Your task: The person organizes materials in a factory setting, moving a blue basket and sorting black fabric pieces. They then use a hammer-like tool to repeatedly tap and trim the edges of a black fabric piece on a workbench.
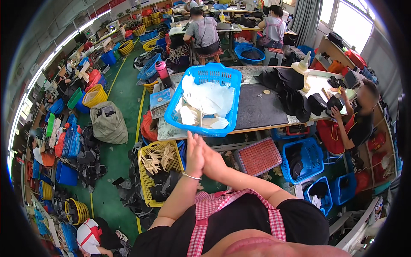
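My left hand [195, 155] and my right hand [212, 162] meet palm to palm in front of the table's near edge. Their fingers are stretched out, and I see nothing held between them. Just beyond the fingertips stands a blue plastic basket [172, 112] on the table's left end. Inside it lie white sheet-like pieces [209, 99] and some cream-coloured flat pieces [188, 115]. Below and left of my hands, a yellow basket [147, 184] holds a bundle of pale strips [157, 158] and dark material [165, 186].
A dark mat [263, 105] covers the table's middle; black pieces [284, 85] and a glue bottle [301, 70] sit to its right. A co-worker [361, 115] handles a black item at the right end. A red-topped stool [258, 156] and blue baskets [314, 156] stand below.
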`<action>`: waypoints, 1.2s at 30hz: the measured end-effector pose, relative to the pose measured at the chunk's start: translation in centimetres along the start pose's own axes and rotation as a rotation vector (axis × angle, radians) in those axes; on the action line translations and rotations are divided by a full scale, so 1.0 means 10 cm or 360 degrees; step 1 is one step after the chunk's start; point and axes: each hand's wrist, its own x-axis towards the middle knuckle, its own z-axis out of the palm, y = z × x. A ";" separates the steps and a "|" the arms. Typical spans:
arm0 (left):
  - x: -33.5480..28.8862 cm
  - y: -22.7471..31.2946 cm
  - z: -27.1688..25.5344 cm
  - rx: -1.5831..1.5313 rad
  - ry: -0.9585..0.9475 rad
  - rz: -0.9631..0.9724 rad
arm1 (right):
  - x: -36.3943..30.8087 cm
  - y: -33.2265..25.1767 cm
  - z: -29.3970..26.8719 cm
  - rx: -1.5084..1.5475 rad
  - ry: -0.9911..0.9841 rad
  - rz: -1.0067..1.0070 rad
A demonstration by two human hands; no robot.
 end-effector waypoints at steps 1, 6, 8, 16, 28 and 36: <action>0.11 -0.03 -0.11 -0.0246 0.0031 -0.0300 | -0.12 0.00 0.00 -0.0187 -0.0078 -0.0080; 0.31 0.24 -0.26 -0.0253 -0.0480 -0.0651 | -0.12 -0.20 -0.26 0.0788 -0.0334 0.0123; 0.33 0.20 -0.19 -0.0757 -0.0867 -0.0468 | 0.04 -0.06 -0.23 0.1647 -0.0382 0.0682; -0.01 -0.04 0.28 -0.0825 -0.0096 -0.0112 | 0.22 0.38 0.22 0.0187 0.0597 0.0069; 0.17 -0.24 0.00 -0.0830 0.0097 -0.0309 | 0.29 0.37 0.44 0.0222 0.0233 0.0421; 0.23 -0.38 -0.26 -0.1152 -0.0108 -0.0484 | 0.43 0.52 0.49 0.0136 0.0060 -0.0025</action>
